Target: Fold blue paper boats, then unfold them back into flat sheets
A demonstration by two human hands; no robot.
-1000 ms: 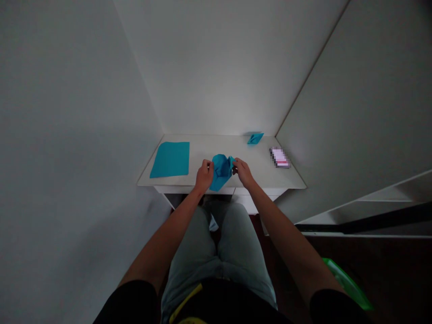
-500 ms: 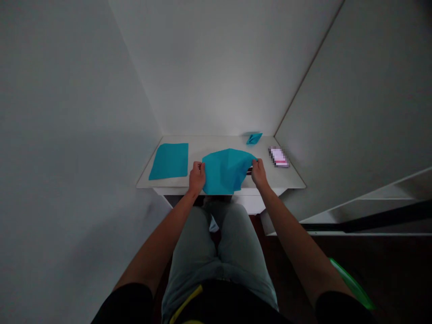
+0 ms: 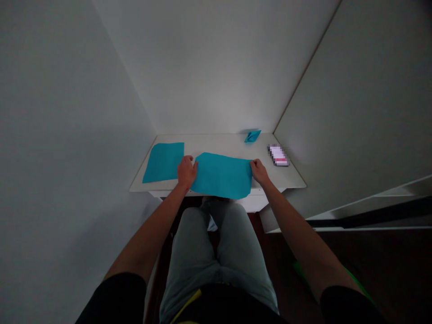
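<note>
The person's bare left hand [image 3: 187, 172] and bare right hand [image 3: 258, 171] grasp opposite sides of a turquoise, roughly rectangular paper sheet [image 3: 222, 176] over a white, flat-topped desk's [image 3: 216, 141] front edge, seemingly to spread it; 1 flat turquoise paper piece [image 3: 164, 162] lies leftward, probably leaving working room.

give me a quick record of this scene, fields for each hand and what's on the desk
left hand: gripping left edge of opened blue paper sheet
right hand: gripping its upper right corner
white desk: against wall
second blue sheet: flat, desk's left end
folded blue paper: back edge, right side
phone: right end, pixelated
</note>
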